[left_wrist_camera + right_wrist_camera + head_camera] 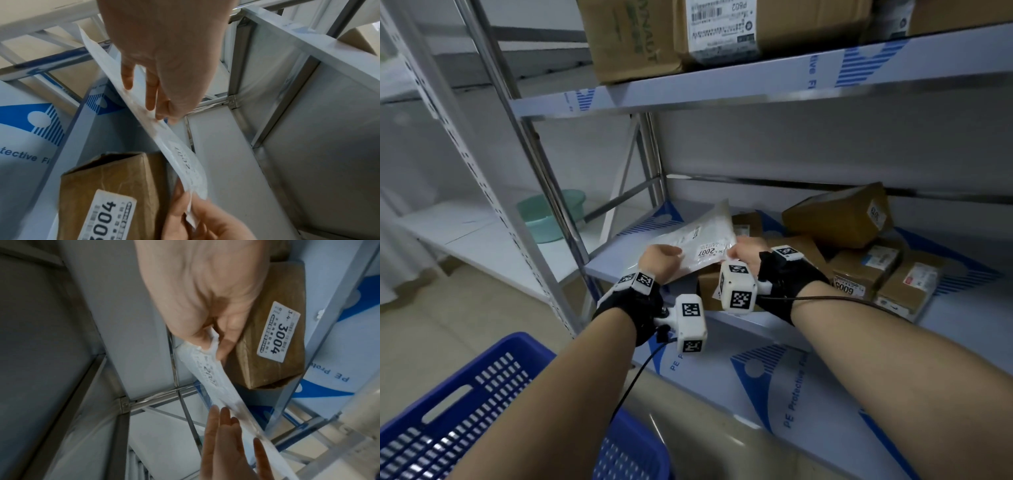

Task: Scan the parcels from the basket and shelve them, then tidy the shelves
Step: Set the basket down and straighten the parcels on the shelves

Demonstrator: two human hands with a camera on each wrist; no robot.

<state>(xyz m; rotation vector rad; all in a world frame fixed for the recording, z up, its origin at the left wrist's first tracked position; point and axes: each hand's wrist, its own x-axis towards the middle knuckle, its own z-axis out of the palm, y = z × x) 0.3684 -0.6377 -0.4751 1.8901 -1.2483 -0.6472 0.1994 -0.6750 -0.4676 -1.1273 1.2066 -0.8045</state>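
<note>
A flat white mailer (702, 233) labelled 2007 is held tilted over the left part of the lower shelf (613, 255). My left hand (664, 251) grips its left edge; in the left wrist view the fingers (151, 94) lie straight along the mailer (180, 155). My right hand (739, 251) pinches the right corner between thumb and fingers (228, 344). Just below that hand a brown box (273, 337) labelled 3004 stands on the shelf. The blue basket (465, 411) is at the lower left, its inside mostly hidden by my left forearm.
Several brown boxes (859, 274) are heaped on the right of the lower shelf, one tilted box (839, 212) on top. Large cartons (637, 37) fill the upper shelf. A green basin (551, 216) sits on a low white shelf behind the steel uprights (541, 192).
</note>
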